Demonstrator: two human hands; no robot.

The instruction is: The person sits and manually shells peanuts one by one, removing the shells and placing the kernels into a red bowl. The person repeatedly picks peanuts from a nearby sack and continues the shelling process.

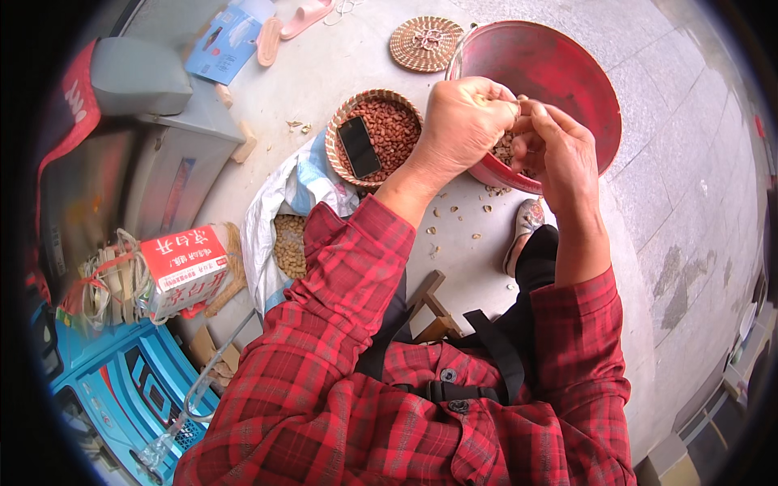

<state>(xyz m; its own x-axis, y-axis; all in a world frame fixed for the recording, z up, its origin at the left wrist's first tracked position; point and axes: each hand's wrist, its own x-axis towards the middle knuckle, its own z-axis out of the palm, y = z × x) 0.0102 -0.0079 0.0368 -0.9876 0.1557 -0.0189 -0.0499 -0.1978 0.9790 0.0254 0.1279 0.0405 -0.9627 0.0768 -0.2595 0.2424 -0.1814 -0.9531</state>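
Observation:
My left hand (465, 124) and my right hand (560, 152) meet over the near rim of a large red plastic bucket (583, 79). Between their fingertips is a small brown peanut (521, 99), mostly hidden by the fingers. Peanut shells (504, 149) lie in the bucket, partly covered by my hands. Left of my left hand, a round woven basket (332, 136) holds shelled, red-skinned peanuts (392, 130). A black smartphone (360, 147) rests on those peanuts. Nearer my left arm, a white and blue woven sack (261, 243) stands open around unshelled peanuts (290, 246).
A woven lid (426, 44) lies beside the bucket. Shell bits (431, 230) are scattered on the floor near my shoe (527, 220). On the left are a grey bin (167, 164), a red and white carton (188, 264) and a blue plastic case (121, 389). Pink slippers (307, 17) lie further off.

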